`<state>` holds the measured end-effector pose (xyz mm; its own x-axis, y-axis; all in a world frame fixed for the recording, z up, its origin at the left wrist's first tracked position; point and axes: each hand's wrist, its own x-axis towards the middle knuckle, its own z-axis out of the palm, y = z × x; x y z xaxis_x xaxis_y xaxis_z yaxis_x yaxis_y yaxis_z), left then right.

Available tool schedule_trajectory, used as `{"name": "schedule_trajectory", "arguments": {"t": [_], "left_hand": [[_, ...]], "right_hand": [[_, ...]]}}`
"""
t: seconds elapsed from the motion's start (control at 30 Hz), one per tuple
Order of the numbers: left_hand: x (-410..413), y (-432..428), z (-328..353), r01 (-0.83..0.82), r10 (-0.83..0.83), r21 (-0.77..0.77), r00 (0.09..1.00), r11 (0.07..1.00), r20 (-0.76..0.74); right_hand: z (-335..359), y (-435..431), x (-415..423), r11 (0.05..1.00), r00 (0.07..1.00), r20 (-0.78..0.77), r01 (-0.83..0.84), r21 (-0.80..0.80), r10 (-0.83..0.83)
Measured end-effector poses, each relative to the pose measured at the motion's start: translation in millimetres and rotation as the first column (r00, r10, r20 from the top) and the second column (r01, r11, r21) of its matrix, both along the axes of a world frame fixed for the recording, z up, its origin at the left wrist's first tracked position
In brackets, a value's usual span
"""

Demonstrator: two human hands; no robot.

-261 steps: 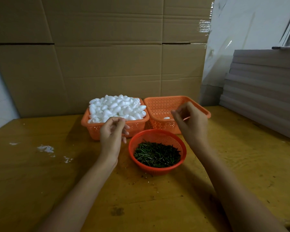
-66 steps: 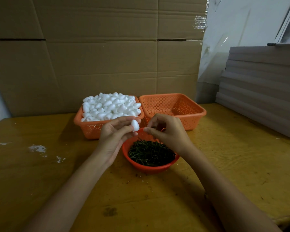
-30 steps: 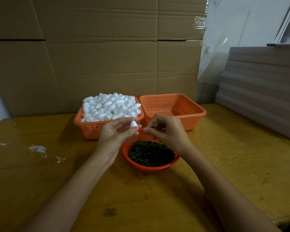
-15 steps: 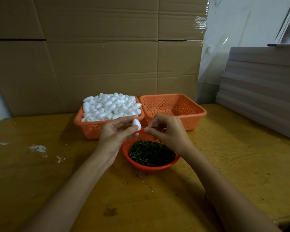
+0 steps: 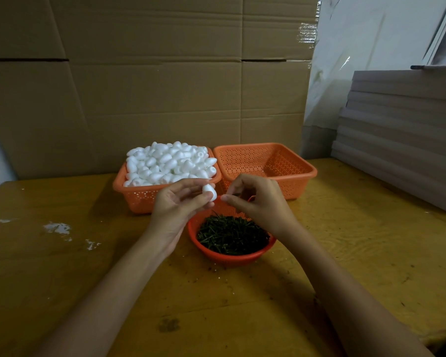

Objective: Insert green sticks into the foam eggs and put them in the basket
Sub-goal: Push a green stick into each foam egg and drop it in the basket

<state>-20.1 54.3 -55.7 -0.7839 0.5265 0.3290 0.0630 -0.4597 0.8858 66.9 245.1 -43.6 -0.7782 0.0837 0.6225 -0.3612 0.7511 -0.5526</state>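
Left hand [image 5: 177, 206]: thumb and fingers grip 1 foam egg [image 5: 209, 192].
Right hand [image 5: 259, 202]: fingertips pinched just beside the egg; cannot tell if they hold anything.
Bowl [image 5: 218, 256]: green sticks [image 5: 232, 235], beneath both hands.
Left basket [image 5: 137, 198]: heaped eggs [image 5: 166, 162].
Right basket [image 5: 291, 173]: beyond.

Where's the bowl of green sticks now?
Head view, centre: the bowl sits in front of the full basket and the near-empty basket, under the right hand.

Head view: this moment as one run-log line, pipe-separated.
phase: insertion | left hand: holds foam egg | right hand: fingertips pinched at egg, stick not discernible | right basket: nearly empty | stick bowl: full
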Motion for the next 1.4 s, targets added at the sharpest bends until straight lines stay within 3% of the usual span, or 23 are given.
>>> {"name": "schedule_trajectory", "arguments": {"t": [1.4], "left_hand": [[2.4,0.0,2.4,0.019,-0.019,-0.012,1.000,1.000,-0.006]], "right_hand": [[-0.9,-0.2,-0.4,1.000,1.000,0.011,0.008,0.018,-0.008]]}}
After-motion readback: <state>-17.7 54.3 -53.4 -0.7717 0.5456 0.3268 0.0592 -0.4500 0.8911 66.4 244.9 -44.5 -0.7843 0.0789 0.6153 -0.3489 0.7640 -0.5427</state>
